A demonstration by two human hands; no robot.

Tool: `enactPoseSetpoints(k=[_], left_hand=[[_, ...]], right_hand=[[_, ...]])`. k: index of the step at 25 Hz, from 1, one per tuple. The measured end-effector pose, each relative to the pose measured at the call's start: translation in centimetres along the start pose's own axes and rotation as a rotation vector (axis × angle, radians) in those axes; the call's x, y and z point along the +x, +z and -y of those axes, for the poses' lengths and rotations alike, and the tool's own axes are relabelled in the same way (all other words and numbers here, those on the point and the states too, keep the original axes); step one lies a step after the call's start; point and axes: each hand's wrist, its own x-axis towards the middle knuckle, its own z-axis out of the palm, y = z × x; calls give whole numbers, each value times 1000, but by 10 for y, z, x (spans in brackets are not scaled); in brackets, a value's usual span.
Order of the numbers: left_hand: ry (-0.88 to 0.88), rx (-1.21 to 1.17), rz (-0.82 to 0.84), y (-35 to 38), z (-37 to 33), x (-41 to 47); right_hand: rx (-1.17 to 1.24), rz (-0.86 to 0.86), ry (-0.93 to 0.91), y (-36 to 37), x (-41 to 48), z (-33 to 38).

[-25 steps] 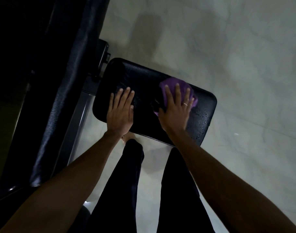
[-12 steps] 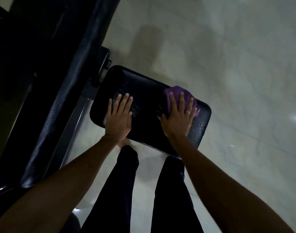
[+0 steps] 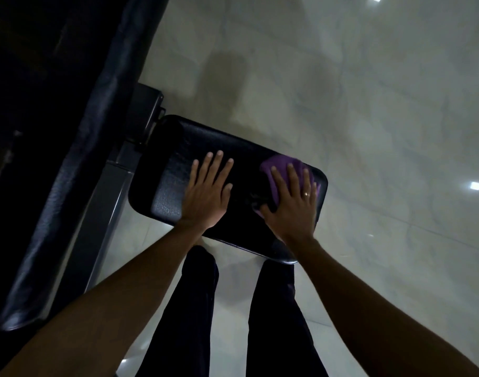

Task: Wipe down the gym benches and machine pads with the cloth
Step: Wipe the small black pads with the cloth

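Seat pad (image 3: 175, 191): black, textured, a rounded rectangle on a metal frame (image 3: 110, 202). It lies across the view above the pale tiled floor (image 3: 369, 118).
Cloth (image 3: 280, 162): purple and bunched, on the pad's far right corner under the right hand. Only its upper edge and a scrap by the thumb show.
Right hand (image 3: 292, 202): grip spread, fingers straight over the cloth, palm down, a ring (image 3: 306, 194) on one finger. Nothing is pinched. The flat palm likely spreads pressure so the whole cloth drags on the surface.
Left hand (image 3: 207, 194): grip spread, bare palm flat on the pad's middle, touching no cloth. Judged a brace that steadies the pad and takes weight while the person leans over.
Long pad (image 3: 69, 186): a second black cushion along the left of the view, beside the seat pad and apart from both hands.
Surface state: too dim to tell wet from dry.
Step in hand: wiping the right end of the seat pad.
Next: sweep the cloth leftward. The left hand must lift for the middle to be covered.
Risk: the cloth sits near the rim and may slide off the corner.
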Motion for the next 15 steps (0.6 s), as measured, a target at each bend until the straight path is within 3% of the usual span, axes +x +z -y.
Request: enactPoseSetpoints(k=[3,6,9,12,15], left_hand=[[0,59,9,5,1,1],[6,86,18,7,1,-1],[-2,100,6,7,1,0],[5,122,4,7,1,-1],[4,129,17,8,0,0]], right_hand=[[62,24,117,1,40,42],[21,22,-154,13,12,39],[-65,25,-349,13,-30,-11],[-84,48,-211,1,-13,-34],[19,81,12,-8,43,2]])
